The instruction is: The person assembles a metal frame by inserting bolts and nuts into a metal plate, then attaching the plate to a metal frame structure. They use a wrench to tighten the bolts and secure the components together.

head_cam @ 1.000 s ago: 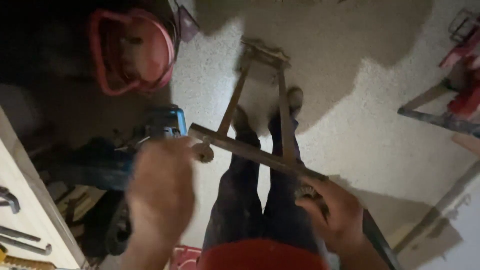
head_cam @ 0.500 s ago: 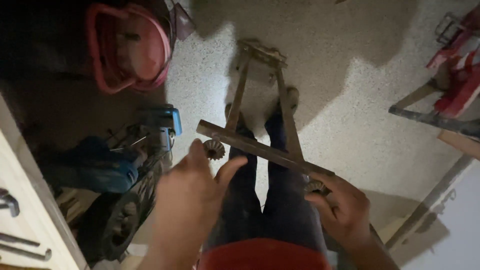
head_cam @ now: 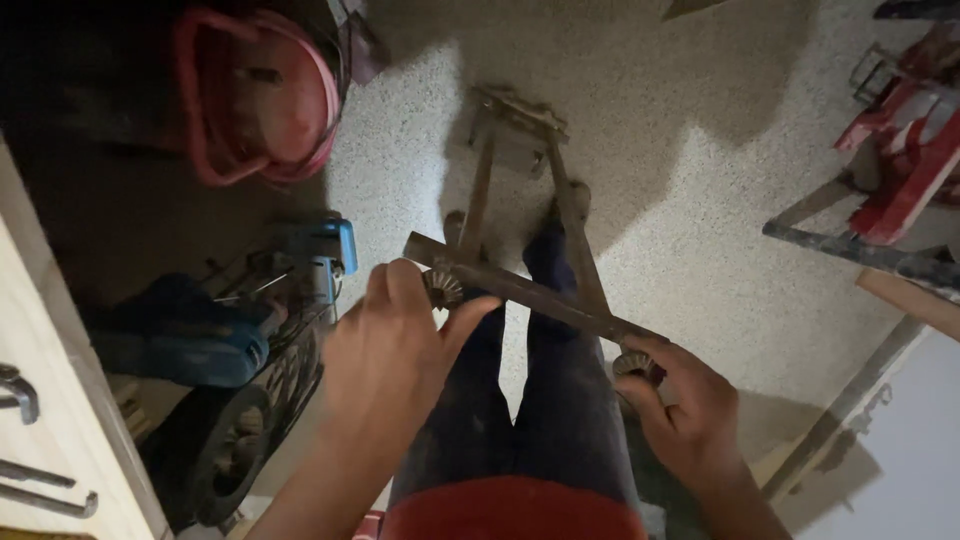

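Left of the rusty metal bar frame [head_cam: 530, 292] stands a blue wheeled machine [head_cam: 215, 345] on the speckled floor [head_cam: 700, 200]. The left hand [head_cam: 395, 360] pinches a small toothed metal gear [head_cam: 441, 288] at the frame's left end, thumb and fingers closed on it. The frame hangs above the person's dark-trousered legs [head_cam: 520, 400]. At its right end, the right hand [head_cam: 690, 410] wraps its grip around a second toothed gear [head_cam: 634, 363].
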